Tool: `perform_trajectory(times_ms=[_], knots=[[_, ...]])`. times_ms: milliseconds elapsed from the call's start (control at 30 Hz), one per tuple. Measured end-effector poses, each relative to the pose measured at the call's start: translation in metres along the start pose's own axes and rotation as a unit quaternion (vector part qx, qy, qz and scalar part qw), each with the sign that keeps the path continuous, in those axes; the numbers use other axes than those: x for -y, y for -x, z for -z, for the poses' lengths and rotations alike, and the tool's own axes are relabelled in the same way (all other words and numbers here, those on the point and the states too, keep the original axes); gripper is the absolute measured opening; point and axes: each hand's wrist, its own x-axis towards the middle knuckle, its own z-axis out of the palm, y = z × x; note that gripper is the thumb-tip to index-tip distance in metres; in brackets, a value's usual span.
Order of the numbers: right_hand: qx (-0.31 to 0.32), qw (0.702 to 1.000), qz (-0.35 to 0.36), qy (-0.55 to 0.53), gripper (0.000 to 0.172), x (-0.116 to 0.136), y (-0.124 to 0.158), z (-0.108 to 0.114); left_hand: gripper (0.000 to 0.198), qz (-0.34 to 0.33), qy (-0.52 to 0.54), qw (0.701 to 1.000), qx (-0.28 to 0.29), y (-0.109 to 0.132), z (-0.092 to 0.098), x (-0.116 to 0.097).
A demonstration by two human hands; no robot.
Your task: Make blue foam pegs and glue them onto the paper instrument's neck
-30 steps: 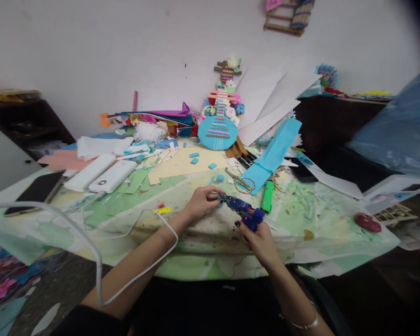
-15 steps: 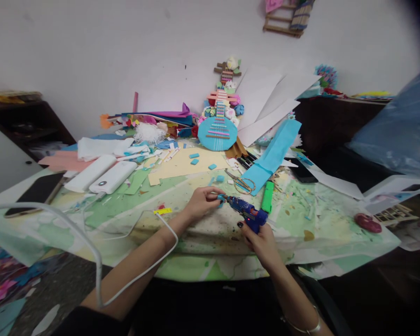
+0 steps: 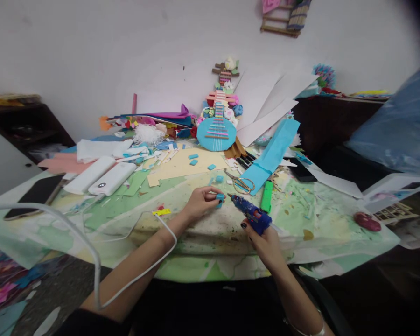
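Note:
My left hand [image 3: 200, 204] pinches a small blue piece [image 3: 220, 199] between thumb and fingers, above the table's near middle. In my right hand [image 3: 264, 240] is a blue glue gun [image 3: 251, 213], its nozzle pointing left toward the blue piece with a small gap between them. Beyond my hands lie several small blue pieces, one of them [image 3: 212, 166] on a sheet of cream paper [image 3: 171, 169]. Gold-handled scissors [image 3: 243, 184] rest on the table beside a strip of blue paper [image 3: 266, 163]. A green box cutter-like object [image 3: 266, 197] lies just beyond the glue gun.
A blue paper lute-like craft [image 3: 216, 134] leans against the wall. Two white power banks [image 3: 112, 178] and a phone [image 3: 35, 195] lie at left. A white cable [image 3: 170, 228] crosses my left forearm. Another phone [image 3: 302, 171] sits at right, near a dark red object [image 3: 367, 221].
The glue gun has drawn back to the right, away from the blue piece in my left hand. My left hand stays nearly in place.

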Motion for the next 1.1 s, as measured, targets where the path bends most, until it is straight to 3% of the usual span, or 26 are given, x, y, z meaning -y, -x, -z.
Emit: perform_trajectory(times_ms=[367,500,600,733,800,1000,1100], knots=[[-0.112,0.989,-0.082,-0.053,0.048,0.001,0.006,0.034,0.029,-0.010,-0.020,1.000,0.007,-0.002,0.003,0.007],[-0.187,0.975,-0.043,0.108,0.047,-0.005,-0.003,0.066,0.027,-0.015,-0.021,1.000,0.013,-0.003,0.002,0.008],[-0.246,0.930,-0.016,0.274,0.045,-0.014,-0.019,0.100,0.026,-0.006,-0.029,1.000,0.009,-0.002,0.001,0.005],[-0.224,0.868,-0.079,0.435,0.048,-0.029,-0.043,0.140,0.032,0.010,-0.023,1.000,0.006,0.000,-0.001,-0.001],[-0.218,0.856,-0.090,0.460,0.050,-0.035,-0.052,0.151,0.036,0.008,-0.021,1.000,0.003,0.001,-0.002,-0.002],[-0.267,0.853,-0.104,0.437,0.044,-0.024,-0.058,0.143,0.021,-0.009,-0.081,0.997,0.018,0.000,0.000,0.003],[-0.262,0.890,-0.072,0.367,0.041,-0.008,-0.049,0.119,0.017,-0.058,-0.133,0.989,0.018,0.002,0.000,0.005]])
